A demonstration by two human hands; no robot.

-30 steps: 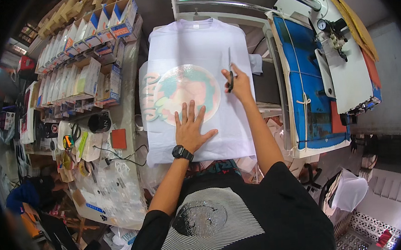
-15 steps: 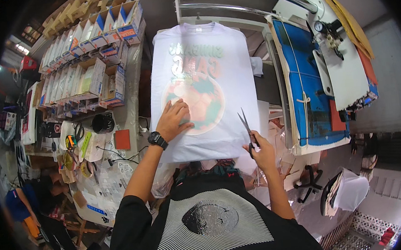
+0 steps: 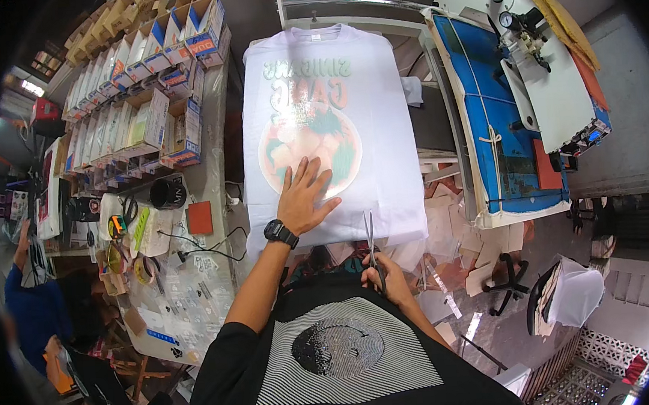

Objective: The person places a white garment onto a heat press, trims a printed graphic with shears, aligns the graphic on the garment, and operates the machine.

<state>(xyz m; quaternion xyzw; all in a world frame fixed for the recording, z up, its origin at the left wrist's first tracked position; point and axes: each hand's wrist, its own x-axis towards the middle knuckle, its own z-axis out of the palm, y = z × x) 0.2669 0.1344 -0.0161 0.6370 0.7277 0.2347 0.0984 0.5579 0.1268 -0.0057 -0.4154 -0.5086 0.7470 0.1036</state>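
Observation:
A white T-shirt (image 3: 385,149) lies spread on the platen in front of me, collar at the far end. Across its chest is a glossy transfer film (image 3: 276,149) with mirrored lettering above a round, bowl-like picture. Flat on the lower part of that picture rests my left hand (image 3: 306,201), fingers spread. My right hand (image 3: 394,279) is closed around the dark handles of a pair of scissors (image 3: 370,237), close to my body at the shirt's near edge. The blades point away from me, over the hem; whether they touch the cloth I cannot tell.
To the left, a table holds white-and-blue cardboard bins (image 3: 142,129), a black mug (image 3: 166,193), an orange tape measure (image 3: 116,227) and a red-brown square (image 3: 199,218). A press with a blue pad (image 3: 497,145) stands right. Another person (image 3: 38,298) is at far left.
My right hand has brought the scissors left and closer to my body. My left hand has shifted slightly right and nearer, staying on the film. The other person's arm is now raised.

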